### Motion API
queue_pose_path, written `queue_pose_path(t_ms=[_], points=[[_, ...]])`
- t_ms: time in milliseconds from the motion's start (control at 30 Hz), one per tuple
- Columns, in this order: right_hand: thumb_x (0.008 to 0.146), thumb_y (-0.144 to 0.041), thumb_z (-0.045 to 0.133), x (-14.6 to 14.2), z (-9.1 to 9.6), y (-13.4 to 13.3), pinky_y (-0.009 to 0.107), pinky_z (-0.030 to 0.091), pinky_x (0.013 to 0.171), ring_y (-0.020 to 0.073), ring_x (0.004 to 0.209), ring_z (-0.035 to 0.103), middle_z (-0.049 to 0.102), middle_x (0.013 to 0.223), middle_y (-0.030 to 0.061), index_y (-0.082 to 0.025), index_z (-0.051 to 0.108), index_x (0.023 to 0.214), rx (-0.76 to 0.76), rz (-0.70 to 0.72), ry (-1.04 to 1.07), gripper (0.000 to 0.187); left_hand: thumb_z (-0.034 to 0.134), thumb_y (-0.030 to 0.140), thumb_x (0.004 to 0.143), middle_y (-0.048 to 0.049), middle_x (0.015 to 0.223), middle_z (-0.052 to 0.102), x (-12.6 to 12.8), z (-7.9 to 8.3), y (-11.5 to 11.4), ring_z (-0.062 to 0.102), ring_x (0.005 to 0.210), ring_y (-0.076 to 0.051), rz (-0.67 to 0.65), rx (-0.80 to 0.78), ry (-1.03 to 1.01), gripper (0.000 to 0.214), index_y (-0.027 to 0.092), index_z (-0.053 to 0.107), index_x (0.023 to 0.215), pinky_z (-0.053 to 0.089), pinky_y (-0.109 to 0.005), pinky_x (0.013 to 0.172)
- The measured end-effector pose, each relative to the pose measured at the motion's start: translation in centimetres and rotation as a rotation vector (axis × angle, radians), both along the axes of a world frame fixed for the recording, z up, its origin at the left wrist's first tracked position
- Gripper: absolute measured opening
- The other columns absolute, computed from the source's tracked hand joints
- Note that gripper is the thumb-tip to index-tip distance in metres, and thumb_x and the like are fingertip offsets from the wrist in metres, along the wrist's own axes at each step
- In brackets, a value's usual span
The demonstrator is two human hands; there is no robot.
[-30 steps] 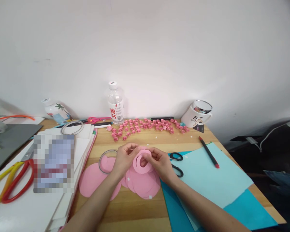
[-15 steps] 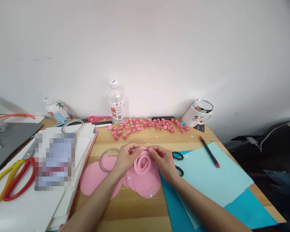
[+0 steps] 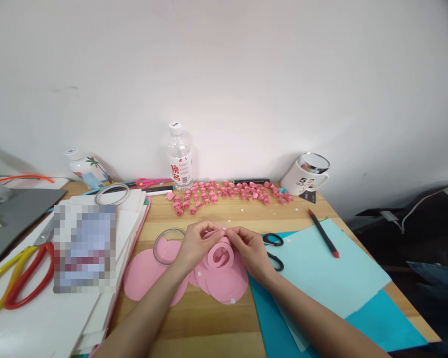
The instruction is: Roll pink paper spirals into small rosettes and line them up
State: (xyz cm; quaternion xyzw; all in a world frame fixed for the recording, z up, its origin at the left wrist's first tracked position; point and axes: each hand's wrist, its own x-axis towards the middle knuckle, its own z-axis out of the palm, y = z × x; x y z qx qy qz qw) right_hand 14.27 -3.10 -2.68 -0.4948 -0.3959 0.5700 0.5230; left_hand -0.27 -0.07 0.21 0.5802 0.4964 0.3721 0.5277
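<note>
At lower centre of the frame, a pink paper spiral [image 3: 230, 255] is pinched in the narrowed fingertips of the left hand [image 3: 194, 245] and right hand [image 3: 252, 249]; it is apparently being rolled, and a tight turn seems called for next.

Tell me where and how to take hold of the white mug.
Grip the white mug by its handle, probably best from the right: that loop juts out rightward, while pink paper curls lie toward its left.
</note>
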Motion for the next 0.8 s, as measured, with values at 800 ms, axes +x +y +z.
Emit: queue_pose_path(t_ms=[800], points=[[0.064,-0.036,0.074,0.15,0.18,0.03,0.030,0.049,0.061,0.0165,0.060,0.063,0.070,0.066,0.0032,-0.018,0.071,0.077,-0.052,0.089,0.180,0.024,0.065,0.037,0.069,0.0013,0.050,0.058,-0.13,0.25,-0.20,0.055,0.047,-0.012,0.004,-0.020,-0.038,0.022,0.016,0.061,0.065,0.043,-0.022,0.045]])
